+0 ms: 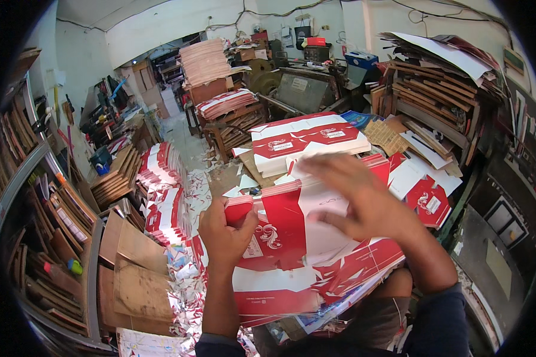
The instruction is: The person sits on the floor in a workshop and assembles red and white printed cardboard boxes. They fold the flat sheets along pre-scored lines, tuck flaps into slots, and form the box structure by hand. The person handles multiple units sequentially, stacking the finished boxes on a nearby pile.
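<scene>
Apparently squaring the sheets (290, 223) with left hand (227, 235) clamped on their corner and right hand (363, 199) spread above, needing even pressure next.

Near card stack (287, 221) showed red and white blocks, white scroll ornament. Far card stack (307, 141) repeated same pattern. Sheets (424, 196) at right bore white scroll on red. Tall far pile (204, 64) looked pale pink. Sleeve (438, 321) was navy.

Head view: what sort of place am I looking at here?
Probably a print-finishing or packaging workshop: red-and-white printed sheets stacked under the hands, paper scraps strewn over the floor, and a heavy grey-green machine at the back.
</scene>
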Demonstrator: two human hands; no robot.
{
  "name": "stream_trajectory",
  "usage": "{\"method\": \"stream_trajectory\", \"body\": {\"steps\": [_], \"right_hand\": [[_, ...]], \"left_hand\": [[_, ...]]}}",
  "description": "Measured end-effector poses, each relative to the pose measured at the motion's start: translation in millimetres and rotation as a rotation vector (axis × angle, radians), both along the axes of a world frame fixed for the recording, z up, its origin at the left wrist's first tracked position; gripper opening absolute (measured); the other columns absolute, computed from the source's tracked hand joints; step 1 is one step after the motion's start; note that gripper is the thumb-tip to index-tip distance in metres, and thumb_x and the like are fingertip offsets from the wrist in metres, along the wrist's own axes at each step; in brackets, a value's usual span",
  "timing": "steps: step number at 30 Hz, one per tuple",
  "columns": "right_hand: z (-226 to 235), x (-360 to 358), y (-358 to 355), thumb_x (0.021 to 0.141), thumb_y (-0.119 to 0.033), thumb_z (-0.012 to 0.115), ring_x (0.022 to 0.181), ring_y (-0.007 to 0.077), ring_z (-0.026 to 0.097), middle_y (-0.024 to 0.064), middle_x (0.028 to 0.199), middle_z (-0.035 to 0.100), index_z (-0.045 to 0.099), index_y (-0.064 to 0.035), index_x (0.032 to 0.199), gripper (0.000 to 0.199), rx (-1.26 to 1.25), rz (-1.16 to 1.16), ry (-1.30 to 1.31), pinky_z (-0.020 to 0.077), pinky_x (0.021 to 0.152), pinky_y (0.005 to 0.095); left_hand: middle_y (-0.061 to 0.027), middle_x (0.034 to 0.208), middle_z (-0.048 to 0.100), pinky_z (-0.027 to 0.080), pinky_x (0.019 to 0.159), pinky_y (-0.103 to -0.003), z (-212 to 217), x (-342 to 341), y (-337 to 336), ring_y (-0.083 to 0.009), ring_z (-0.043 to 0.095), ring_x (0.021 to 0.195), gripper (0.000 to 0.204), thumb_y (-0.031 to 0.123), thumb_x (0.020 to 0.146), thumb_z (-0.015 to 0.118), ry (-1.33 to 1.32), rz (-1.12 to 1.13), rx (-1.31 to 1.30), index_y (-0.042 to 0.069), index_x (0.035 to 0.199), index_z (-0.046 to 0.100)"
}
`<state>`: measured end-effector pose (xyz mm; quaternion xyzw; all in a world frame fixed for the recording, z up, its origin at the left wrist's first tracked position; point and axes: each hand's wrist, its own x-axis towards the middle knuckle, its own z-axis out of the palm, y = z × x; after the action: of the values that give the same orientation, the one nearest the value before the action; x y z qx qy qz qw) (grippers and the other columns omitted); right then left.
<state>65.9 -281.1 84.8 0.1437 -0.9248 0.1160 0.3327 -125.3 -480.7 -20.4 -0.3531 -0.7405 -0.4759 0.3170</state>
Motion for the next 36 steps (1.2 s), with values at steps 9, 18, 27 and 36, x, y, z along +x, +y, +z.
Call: {"method": "stream_trajectory", "body": {"steps": [9,18,27,36], "right_hand": [[-15,-3,36,0.085,-0.016,0.071,0.098,0.0365,0.062,0.0179,0.102,0.066,0.064,-0.0038,0.112,0.031,-0.121,-0.126,-0.112,0.0471,0.085,0.0462],[-30,-1,33,0.079,-0.012,0.077,0.095,0.0323,0.063,0.0139,0.101,0.068,0.072,-0.0030,0.107,0.030,-0.177,-0.121,0.097,0.0485,0.085,0.0419],[-9,9,35,0.081,-0.015,0.079,0.081,0.0264,0.065,0.0109,0.087,0.069,0.075,-0.0038,0.102,0.024,-0.186,-0.112,-0.086,0.0507,0.072,0.0340],[37,0,71,0.086,-0.039,0.078,0.088,0.0110,0.063,0.0047,0.097,0.073,0.074,-0.0043,0.109,0.042,-0.571,0.044,-1.067,0.0492,0.079,0.0287]], "left_hand": [[-0.0199,0.122,0.059,0.043,0.092,-0.046,51,36,-14,-0.0358,0.057,0.107,0.067,0.039,0.073,0.084,0.207,-0.071,-0.116,0.002,0.121,0.055],[-0.0124,0.104,0.064,0.039,0.088,-0.044,60,57,55,-0.0311,0.057,0.100,0.050,0.043,0.082,0.076,0.345,-0.108,-0.459,0.005,0.112,0.065],[-0.0063,0.084,0.062,0.034,0.082,-0.042,54,62,61,-0.0269,0.057,0.083,0.038,0.041,0.079,0.078,0.357,-0.175,-0.289,0.007,0.091,0.067],[-0.0082,0.088,0.064,0.035,0.082,-0.043,63,79,44,-0.0284,0.058,0.086,0.046,0.046,0.077,0.079,0.363,-0.189,-0.416,0.007,0.098,0.069]]}}
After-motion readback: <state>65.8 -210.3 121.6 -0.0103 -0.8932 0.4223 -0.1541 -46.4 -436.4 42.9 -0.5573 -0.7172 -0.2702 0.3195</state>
